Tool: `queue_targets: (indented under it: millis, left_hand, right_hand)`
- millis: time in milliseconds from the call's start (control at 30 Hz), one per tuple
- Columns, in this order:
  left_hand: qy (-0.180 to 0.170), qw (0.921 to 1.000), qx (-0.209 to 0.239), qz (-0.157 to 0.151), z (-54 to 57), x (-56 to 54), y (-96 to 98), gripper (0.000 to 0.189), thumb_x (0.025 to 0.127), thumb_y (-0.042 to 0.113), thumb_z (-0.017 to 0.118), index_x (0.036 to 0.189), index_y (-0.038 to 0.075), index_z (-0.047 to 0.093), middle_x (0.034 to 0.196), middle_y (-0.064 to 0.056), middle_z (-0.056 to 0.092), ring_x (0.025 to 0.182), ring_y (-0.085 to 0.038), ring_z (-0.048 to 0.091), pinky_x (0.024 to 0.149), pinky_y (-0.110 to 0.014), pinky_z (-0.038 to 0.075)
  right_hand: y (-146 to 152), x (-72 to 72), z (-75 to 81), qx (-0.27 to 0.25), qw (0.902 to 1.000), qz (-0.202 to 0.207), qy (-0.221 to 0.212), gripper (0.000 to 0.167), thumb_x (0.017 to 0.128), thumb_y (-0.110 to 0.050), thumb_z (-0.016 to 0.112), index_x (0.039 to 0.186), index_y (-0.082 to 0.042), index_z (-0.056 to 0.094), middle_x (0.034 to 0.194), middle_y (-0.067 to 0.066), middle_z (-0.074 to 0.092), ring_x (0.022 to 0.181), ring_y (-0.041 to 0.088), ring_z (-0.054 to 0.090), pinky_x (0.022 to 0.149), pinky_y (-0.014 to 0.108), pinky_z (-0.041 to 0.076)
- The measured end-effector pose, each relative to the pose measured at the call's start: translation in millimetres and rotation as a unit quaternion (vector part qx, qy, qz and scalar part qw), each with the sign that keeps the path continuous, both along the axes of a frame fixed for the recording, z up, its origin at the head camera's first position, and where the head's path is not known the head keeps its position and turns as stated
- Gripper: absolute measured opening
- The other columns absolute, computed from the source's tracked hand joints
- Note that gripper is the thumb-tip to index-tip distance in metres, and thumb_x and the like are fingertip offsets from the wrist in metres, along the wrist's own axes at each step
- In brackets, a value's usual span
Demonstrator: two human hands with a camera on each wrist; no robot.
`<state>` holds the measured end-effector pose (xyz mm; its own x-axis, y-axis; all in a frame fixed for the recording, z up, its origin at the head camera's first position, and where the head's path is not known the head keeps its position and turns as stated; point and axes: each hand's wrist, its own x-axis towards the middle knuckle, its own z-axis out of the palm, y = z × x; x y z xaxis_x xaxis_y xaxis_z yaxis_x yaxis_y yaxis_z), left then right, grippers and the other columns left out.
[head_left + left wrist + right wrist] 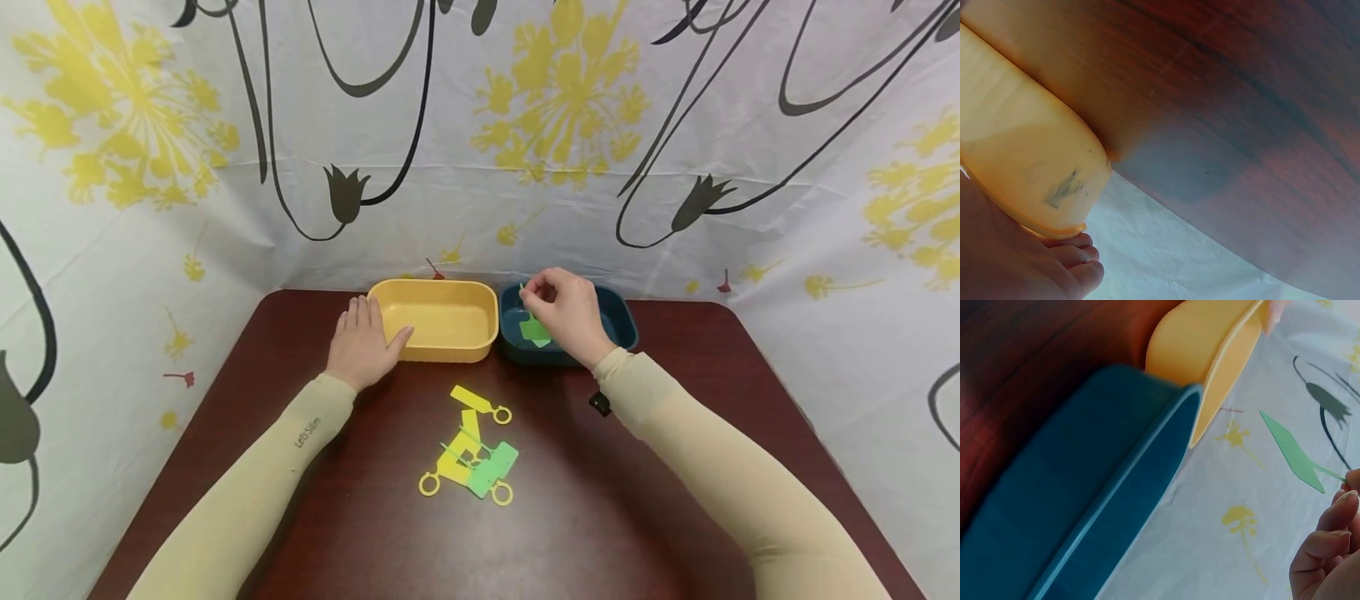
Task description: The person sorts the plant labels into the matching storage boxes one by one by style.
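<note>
My right hand (566, 308) pinches the thin stem of a green plastic tag (1291, 453) between thumb and fingertips. Its flat blade hangs over the dark blue box (622, 321), and a paler green patch shows just below it in the head view. At the left end of the yellow box (442, 354), my left hand (363, 343) rests with fingers straight along the rim and thumb spread toward the front. Nearer me on the table lie several yellow tags with rings (471, 398), overlapped by green tags with thin stems (491, 469).
Both boxes stand side by side at the back edge of the dark red-brown table (375, 542). Behind them hangs a white cloth (435, 208) printed with yellow and dark flowers. A small black object (600, 404) shows at the right wrist.
</note>
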<state>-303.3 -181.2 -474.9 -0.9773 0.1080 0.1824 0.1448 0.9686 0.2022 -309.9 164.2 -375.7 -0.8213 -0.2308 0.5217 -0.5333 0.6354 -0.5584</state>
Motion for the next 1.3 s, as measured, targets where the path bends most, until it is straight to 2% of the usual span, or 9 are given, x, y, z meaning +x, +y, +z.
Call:
queue_targets:
  millis: [400, 633, 1133, 1300]
  left_hand:
    - [-0.003, 1.0, 0.0, 0.003, 1.1, -0.9, 0.0, 0.103, 0.098, 0.073, 0.026, 0.156, -0.011, 0.013, 0.161, -0.032, 0.016, 0.15, -0.046, 0.01, 0.12, -0.055, 0.011]
    - [-0.01, 0.9999, 0.0, 0.005, -0.9, -0.5, 0.0, 0.103, 0.097, 0.073, 0.024, 0.156, -0.011, 0.012, 0.161, -0.033, 0.015, 0.15, -0.045, 0.009, 0.12, -0.055, 0.01]
    - [0.001, 1.0, -0.002, 0.006, -2.9, -2.3, -0.2, 0.104, 0.097, 0.074, 0.023, 0.155, -0.012, 0.013, 0.16, -0.033, 0.017, 0.15, -0.045, 0.011, 0.12, -0.055, 0.012]
    - [-0.002, 1.0, -0.004, 0.007, -2.7, -2.2, -0.6, 0.103, 0.097, 0.074, 0.024, 0.156, -0.011, 0.012, 0.161, -0.032, 0.015, 0.15, -0.044, 0.01, 0.12, -0.054, 0.011]
  right_hand:
    - [17.1, -30.7, -4.1, -0.019, 0.9984, -0.041, -0.035, 0.012, 0.096, -0.027, 0.068, 0.088, -0.019, 0.07, 0.075, -0.002, 0.064, 0.067, 0.015, 0.056, 0.065, 0.036, 0.045]
    - [27.2, -44.8, -13.1, -0.016, 0.9964, -0.057, -0.061, 0.013, 0.097, -0.028, 0.065, 0.09, -0.018, 0.071, 0.077, 0.0, 0.064, 0.068, 0.018, 0.055, 0.065, 0.038, 0.044]
    - [35.3, -67.7, -32.1, 0.018, 0.9944, -0.071, -0.077, 0.014, 0.097, -0.026, 0.064, 0.09, -0.016, 0.072, 0.08, 0.001, 0.067, 0.068, 0.02, 0.057, 0.066, 0.039, 0.045]
    - [40.4, -76.3, -41.4, 0.027, 0.9918, -0.079, -0.096, 0.014, 0.097, -0.025, 0.065, 0.091, -0.015, 0.071, 0.081, 0.003, 0.067, 0.069, 0.022, 0.057, 0.065, 0.04, 0.045]
